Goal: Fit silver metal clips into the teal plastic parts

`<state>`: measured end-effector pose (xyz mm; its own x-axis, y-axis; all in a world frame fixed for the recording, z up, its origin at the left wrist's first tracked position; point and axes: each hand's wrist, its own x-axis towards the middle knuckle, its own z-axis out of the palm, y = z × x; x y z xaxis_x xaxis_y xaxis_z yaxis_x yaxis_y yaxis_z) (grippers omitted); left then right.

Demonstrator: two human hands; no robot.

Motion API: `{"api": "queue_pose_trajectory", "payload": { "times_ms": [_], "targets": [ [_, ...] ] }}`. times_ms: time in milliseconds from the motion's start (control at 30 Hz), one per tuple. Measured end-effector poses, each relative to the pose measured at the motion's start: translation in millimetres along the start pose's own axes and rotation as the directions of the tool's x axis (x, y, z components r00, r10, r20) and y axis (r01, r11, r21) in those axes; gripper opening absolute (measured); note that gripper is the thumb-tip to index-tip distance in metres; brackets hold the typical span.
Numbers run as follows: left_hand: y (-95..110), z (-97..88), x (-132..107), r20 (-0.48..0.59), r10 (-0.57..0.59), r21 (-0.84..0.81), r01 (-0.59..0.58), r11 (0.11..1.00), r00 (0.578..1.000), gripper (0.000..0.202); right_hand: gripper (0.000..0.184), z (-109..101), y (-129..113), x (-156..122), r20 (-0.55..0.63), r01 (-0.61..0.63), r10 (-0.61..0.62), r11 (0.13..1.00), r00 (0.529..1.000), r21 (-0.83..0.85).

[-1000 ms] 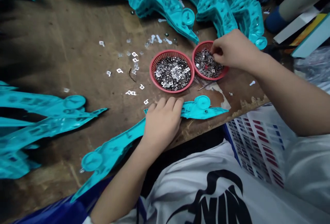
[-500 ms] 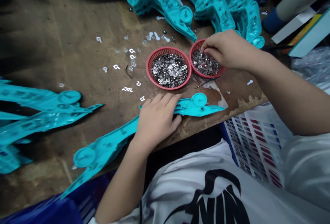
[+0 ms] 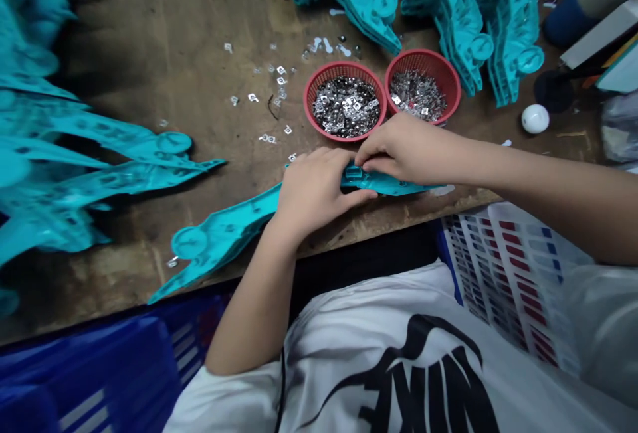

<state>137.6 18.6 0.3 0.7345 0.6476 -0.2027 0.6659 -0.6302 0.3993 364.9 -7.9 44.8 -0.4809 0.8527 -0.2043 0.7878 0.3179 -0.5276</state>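
A long turquoise plastic part (image 3: 239, 217) lies along the front edge of the wooden table. My left hand (image 3: 316, 187) rests over its middle, fingers wrapped across it and thumb along the near side. At the part's right half, my right hand (image 3: 399, 151) pinches with thumb and forefinger against the surface; whatever is between the fingertips is too small to make out. Just beyond the hands stand two red baskets: the left basket (image 3: 308, 104) holds small metal clips (image 3: 346, 106), the right basket (image 3: 452, 84) holds a heap of small shiny metal pieces (image 3: 417, 93).
More turquoise parts (image 3: 119, 167) are piled at the left, and others (image 3: 443, 14) lie along the back. Loose clips (image 3: 253, 97) are scattered on the table (image 3: 164, 87). A white ball (image 3: 535, 119) sits at the right. Below the edge are a white crate (image 3: 498, 267) and blue crates (image 3: 114, 366).
My right hand has left the right basket and come down leftward to the turquoise part, beside my left hand. My left hand keeps its hold on the part. The camera view has shifted.
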Motion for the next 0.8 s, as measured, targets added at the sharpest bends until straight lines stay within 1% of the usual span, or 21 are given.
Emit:
{"api": "queue_pose_trajectory", "payload": {
  "times_ms": [133,300,400,500,567,633,700,800],
  "targets": [
    [0,0.8,1,-0.007,0.006,-0.008,-0.006,1.000,1.000,0.059,0.032,7,3,5,0.003,0.032,-0.031,0.999,1.000,-0.038],
    [0,1.2,2,-0.014,0.013,-0.004,-0.013,1.000,1.000,0.061,0.033,7,-1,5,0.016,0.003,-0.001,0.994,1.000,-0.107],
    [3,-0.5,1,-0.014,0.007,0.005,-0.007,1.000,1.000,0.057,0.032,10,-11,3,0.025,0.025,-0.020,0.973,1.000,-0.229],
    [7,-3.3,0,-0.013,-0.006,0.018,0.006,1.000,1.000,0.052,0.030,15,-23,-2,0.071,0.074,-0.051,0.926,0.996,-0.371],
    [9,-4.8,-1,-0.012,-0.008,0.022,0.008,1.000,1.000,0.048,0.032,20,-30,-5,0.071,0.094,-0.070,0.896,0.995,-0.434],
    [10,-5.5,-1,-0.013,-0.010,0.023,0.010,1.000,1.000,0.042,0.034,24,-35,-8,0.026,0.088,-0.085,0.884,0.996,-0.460],
    [10,-5.1,-1,-0.018,-0.011,0.020,0.012,1.000,1.000,0.037,0.032,26,-37,-8,-0.015,0.053,-0.067,0.888,0.998,-0.456],
    [8,-3.6,-1,-0.033,-0.005,0.007,0.005,1.000,0.999,0.038,0.026,24,-38,-10,0.007,-0.002,0.005,0.906,1.000,-0.423]
  ]
}}
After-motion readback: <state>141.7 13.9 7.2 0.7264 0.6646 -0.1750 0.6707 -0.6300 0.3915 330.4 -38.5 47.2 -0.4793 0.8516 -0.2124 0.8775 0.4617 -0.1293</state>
